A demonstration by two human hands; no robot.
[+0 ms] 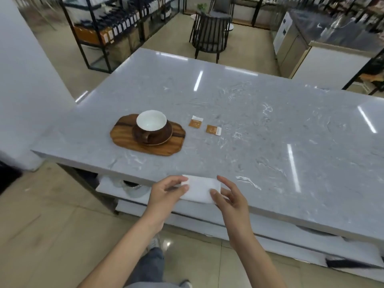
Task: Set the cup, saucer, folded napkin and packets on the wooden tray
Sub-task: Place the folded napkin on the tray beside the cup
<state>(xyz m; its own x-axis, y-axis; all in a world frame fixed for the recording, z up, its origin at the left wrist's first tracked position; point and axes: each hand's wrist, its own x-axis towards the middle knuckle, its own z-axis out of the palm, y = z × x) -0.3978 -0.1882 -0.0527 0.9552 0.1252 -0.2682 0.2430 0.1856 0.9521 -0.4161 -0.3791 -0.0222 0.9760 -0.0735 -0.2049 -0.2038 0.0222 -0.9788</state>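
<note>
A wooden tray (124,138) lies on the grey marble counter (259,132), left of centre. On it sits a brown saucer (164,138), and a brown cup (151,123) with a white inside stands on the saucer. Two orange packets lie on the counter to the right of the tray, one nearer the tray (195,122) and one further right (213,129). At the counter's near edge lies a white napkin (201,189). My left hand (166,194) pinches the napkin's left end, and my right hand (228,196) has its fingers on the right end.
Beneath the counter a lower shelf (112,188) holds white dishes. A white pillar (27,80) stands at the left. Beyond the counter are a black slatted chair (209,34), black shelving with bottles (116,26) and a steel cabinet (291,42).
</note>
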